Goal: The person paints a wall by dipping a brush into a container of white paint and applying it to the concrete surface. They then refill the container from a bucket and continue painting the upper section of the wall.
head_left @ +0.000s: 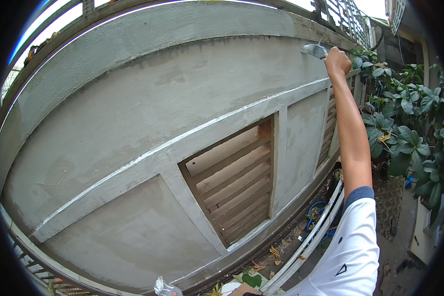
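Note:
My right hand [338,62] is stretched out at the upper right, fingers closed around what looks like a paintbrush [314,50]. The brush's wide, flat, greyish end points left against the upper part of the grey wall [197,84], just below its raised top band. Its handle is hidden in my fist. Around it the wall has uneven pale grey coating with darker patches. A white line runs along the ledge [182,138] beneath. My left hand is not in view.
A slatted vent [237,182] is set in the wall. Leafy plants [404,133] crowd the right side near my arm. Below lie white rails [306,246], a blue hose [314,214], dry leaves and a clear plastic object [166,287]. Metal fencing [348,19] tops the wall.

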Demonstrator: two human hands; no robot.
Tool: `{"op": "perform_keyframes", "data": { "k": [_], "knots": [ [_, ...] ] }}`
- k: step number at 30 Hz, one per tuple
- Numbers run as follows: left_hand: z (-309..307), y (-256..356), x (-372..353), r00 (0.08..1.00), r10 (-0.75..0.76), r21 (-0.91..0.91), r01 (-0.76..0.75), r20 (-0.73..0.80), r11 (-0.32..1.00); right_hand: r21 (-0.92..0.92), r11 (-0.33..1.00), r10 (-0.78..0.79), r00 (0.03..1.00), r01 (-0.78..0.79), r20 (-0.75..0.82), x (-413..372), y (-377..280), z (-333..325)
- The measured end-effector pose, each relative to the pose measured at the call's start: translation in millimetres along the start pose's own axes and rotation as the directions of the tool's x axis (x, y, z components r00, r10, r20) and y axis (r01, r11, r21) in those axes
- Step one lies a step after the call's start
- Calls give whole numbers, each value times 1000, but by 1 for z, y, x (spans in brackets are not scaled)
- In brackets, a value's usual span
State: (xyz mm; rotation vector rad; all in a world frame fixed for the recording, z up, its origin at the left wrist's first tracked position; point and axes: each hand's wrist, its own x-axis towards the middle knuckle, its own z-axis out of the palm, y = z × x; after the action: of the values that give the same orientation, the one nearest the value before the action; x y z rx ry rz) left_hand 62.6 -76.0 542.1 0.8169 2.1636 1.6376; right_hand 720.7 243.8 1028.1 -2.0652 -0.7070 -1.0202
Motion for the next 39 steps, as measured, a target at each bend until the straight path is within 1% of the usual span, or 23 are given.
{"op": "perform_keyframes", "data": {
  "k": [2, 4, 6, 8, 10, 11, 13, 17, 19, 20, 21, 22, 23, 25, 27, 29, 30, 32, 33, 34, 36, 37, 39],
  "knots": [
    [-2, 11, -6, 997, 78, -107, -77, 8, 991, -24, 1000, -13, 1000, 13, -13, 2, 3, 11],
    [-7, -1, -2, 997, 67, -102, -63, 30, 993, -29, 998, -49, 995, 46, -81, -4, -3, 6],
    [-7, 2, -2, 997, 58, -98, -53, 49, 994, -5, 987, -162, 976, 163, -146, -15, -25, -1],
    [-4, 24, -9, 1000, -1, -107, 3, 25, 994, -27, 942, -335, 930, 335, -153, -32, -61, -16],
    [1, 19, -6, 999, 42, -105, -39, 23, 994, -44, 908, -415, 882, 416, -223, -50, -86, -45],
    [3, 17, -5, 996, 83, -98, -81, 20, 992, -51, 908, -416, 882, 416, -222, -54, -88, -58],
    [7, 19, -1, 997, 63, -73, -60, 42, 996, 76, 899, -412, 892, 431, -187, -58, -85, -86],
    [26, 15, 4, 999, 30, -47, -28, 38, 999, 168, 843, -468, 851, 511, -238, -66, -64, -131],
    [32, 18, 6, 998, 33, -8, -32, 56, 999, 156, 748, -546, 731, 646, -409, -59, -48, -138],
    [34, 19, 7, 997, 28, 23, -30, 66, 999, 154, 748, -546, 731, 645, -410, -53, -41, -142],
    [35, 18, 7, 998, 27, 21, -28, 65, 999, 274, 722, -561, 770, 635, -305, -45, -34, -146],
    [36, 16, 6, 994, 41, -112, -30, 101, 993, 391, 691, -582, 789, 608, -198, -37, -29, -147],
    [39, 14, 5, 989, 61, -245, -27, 132, 969, 392, 685, -585, 784, 614, -206, -29, -26, -140],
    [40, 7, 4, 993, 44, -240, -15, 114, 971, 650, 475, -653, 733, 593, -191, -20, -28, -118],
    [35, 2, 5, 995, 35, -219, -13, 97, 976, 665, 503, -633, 759, 552, -152, -22, -39, -98],
    [32, 0, 4, 989, 143, -195, -132, 42, 972, 564, 668, -522, 846, 485, -110, -27, -49, -80],
    [28, 5, 2, 989, 144, -189, -134, 39, 973, 562, 715, -465, 883, 415, -60, -29, -54, -70],
    [21, 18, -4, 999, -53, -121, 53, 0, 991, 570, 742, -418, 908, 352, -16, -27, -47, -58],
    [20, 16, -4, 998, -59, -119, 58, -4, 991, 572, 766, -370, 929, 291, 22, -26, -43, -54],
    [17, 13, -3, 999, -43, -110, 42, -5, 993, 576, 763, -375, 927, 293, 26, -23, -36, -47],
    [11, 7, -1, 999, -35, -103, 33, -10, 994, 540, 825, -276, 952, 164, 132, -14, -23, -32],
    [10, 5, 0, 997, -76, -73, 74, -15, 995, 542, 823, -284, 950, 171, 130, -10, -21, -26],
    [11, 10, -3, 993, -113, -45, 112, -20, 993, 472, 872, -196, 976, 128, 98, -5, -16, -16]
  ]
}}
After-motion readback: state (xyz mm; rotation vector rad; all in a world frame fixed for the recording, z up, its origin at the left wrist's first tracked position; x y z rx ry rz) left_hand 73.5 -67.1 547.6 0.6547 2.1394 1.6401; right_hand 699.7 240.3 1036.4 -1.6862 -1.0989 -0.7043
